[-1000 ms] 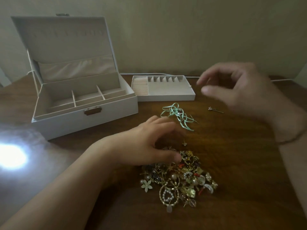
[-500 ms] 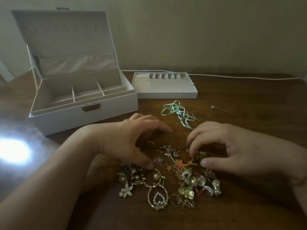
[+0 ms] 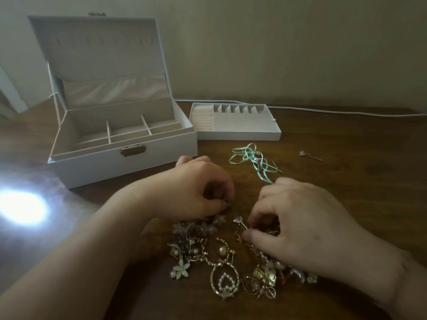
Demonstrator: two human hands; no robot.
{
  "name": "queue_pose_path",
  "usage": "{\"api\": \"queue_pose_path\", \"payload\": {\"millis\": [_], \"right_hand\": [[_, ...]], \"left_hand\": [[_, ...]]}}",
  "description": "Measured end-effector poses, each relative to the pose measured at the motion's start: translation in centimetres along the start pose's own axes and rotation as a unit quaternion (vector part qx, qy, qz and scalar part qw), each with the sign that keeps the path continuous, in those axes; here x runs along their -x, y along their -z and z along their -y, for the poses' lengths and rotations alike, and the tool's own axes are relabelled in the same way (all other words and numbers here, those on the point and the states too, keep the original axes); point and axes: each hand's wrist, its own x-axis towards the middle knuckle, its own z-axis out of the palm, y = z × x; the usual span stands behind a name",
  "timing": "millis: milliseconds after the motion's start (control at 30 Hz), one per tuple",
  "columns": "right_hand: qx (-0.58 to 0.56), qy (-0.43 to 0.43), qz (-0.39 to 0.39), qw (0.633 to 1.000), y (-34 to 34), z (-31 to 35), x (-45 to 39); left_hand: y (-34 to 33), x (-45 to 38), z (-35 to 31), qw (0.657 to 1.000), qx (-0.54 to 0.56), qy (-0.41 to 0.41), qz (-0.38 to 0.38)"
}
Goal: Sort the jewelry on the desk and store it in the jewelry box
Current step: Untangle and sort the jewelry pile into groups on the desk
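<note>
A heap of gold and pearl jewelry (image 3: pixel 221 269) lies on the dark wooden desk in front of me. My left hand (image 3: pixel 196 188) hovers at the heap's upper left, its fingers curled and pinching a small dark piece. My right hand (image 3: pixel 300 227) lies over the heap's right side, thumb and fingers pinching a thin pin with a small flower head (image 3: pixel 239 221). The white jewelry box (image 3: pixel 122 158) stands open at the back left, its divided compartments bare. Its removable tray (image 3: pixel 238 132) sits beside it on the right.
A mint-green ribbon piece with pearls (image 3: pixel 254 160) lies behind my hands. A single stud pin (image 3: pixel 309 154) rests alone to the right. A white cable (image 3: pixel 346 113) runs along the desk's back edge. A bright glare spot (image 3: pixel 20 206) shines at the left.
My right hand came down from above the desk onto the heap and pinched a pin. My left hand curled its fingers onto a small piece. The heap got spread wider.
</note>
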Motion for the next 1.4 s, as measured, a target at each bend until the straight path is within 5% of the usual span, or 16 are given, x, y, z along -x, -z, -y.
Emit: {"api": "queue_pose_path", "payload": {"millis": [333, 567, 733, 900, 1100, 1400], "right_hand": [[0.123, 0.015, -0.008, 0.992, -0.4, 1.2, 0.1], [0.097, 0.012, -0.012, 0.995, -0.5, 2.1, 0.2], [-0.036, -0.151, -0.082, 0.985, 1.9, -6.1, -1.6], [0.001, -0.3, -0.077, 0.951, -0.2, -12.4, -3.0], [-0.086, -0.297, -0.165, 0.937, -0.6, -13.4, -3.1], [-0.006, -0.228, -0.139, 0.964, -2.3, -12.1, -3.7]], "left_hand": [[-0.3, 0.0, -0.6, 0.999, 0.027, -0.006, -0.024], [-0.8, -0.2, -1.1, 0.999, 0.043, -0.018, -0.016], [-1.0, -0.4, -1.0, 0.997, 0.077, -0.007, -0.005], [-1.1, -0.4, -1.4, 0.993, 0.117, -0.016, 0.002], [-0.2, -0.2, -0.6, 0.994, 0.099, 0.017, -0.031], [0.1, -0.1, 0.8, 0.999, 0.011, 0.048, -0.005]]}}
